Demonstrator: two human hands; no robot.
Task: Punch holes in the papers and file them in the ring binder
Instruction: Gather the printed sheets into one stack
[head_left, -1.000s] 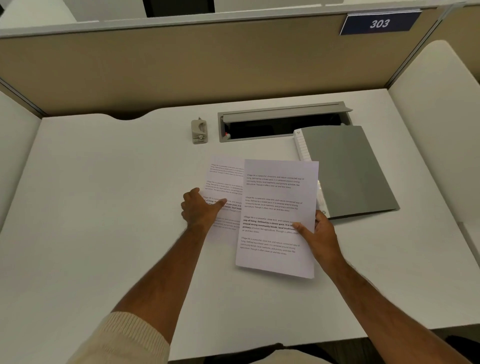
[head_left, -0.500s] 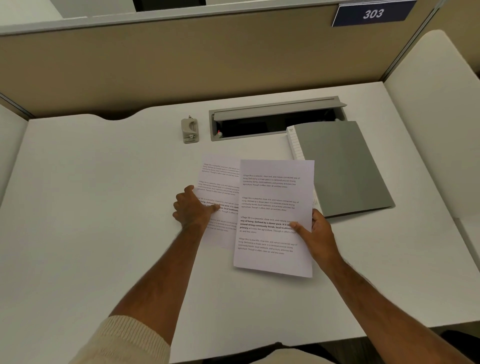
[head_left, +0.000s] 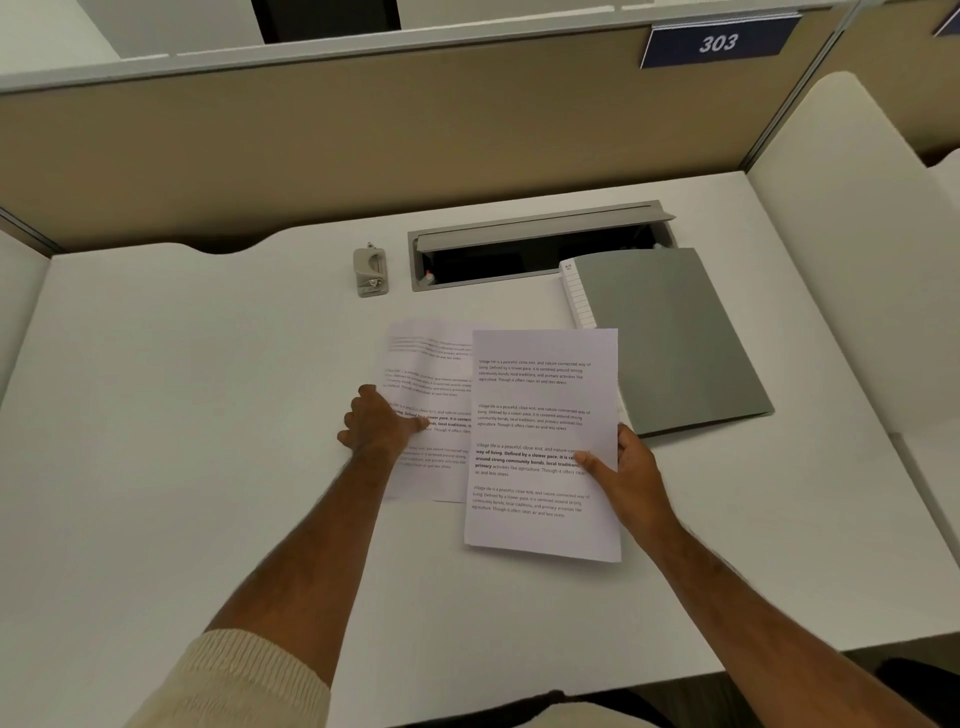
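Observation:
Two printed white sheets lie at the middle of the white desk. My right hand (head_left: 626, 470) grips the right edge of the top sheet (head_left: 540, 410), thumb on its face, holding it slightly raised. My left hand (head_left: 376, 423) rests on the left edge of the lower sheet (head_left: 431, 364), thumb pressing it down; whether the fingers curl under the edge I cannot tell. A closed grey ring binder (head_left: 670, 338) with a white spine label lies to the right, partly under the top sheet. A small grey hole punch (head_left: 371, 271) stands behind the papers, apart from both hands.
A grey cable tray (head_left: 540, 244) with its lid open is sunk into the desk behind the papers. Beige partition walls close off the back, with a blue "303" sign (head_left: 718, 41). White side panels flank the desk (head_left: 182, 415).
My left hand has slid a little leftward on the lower sheet. The top sheet stays in my right hand, nearly unmoved. The camera has shifted slightly.

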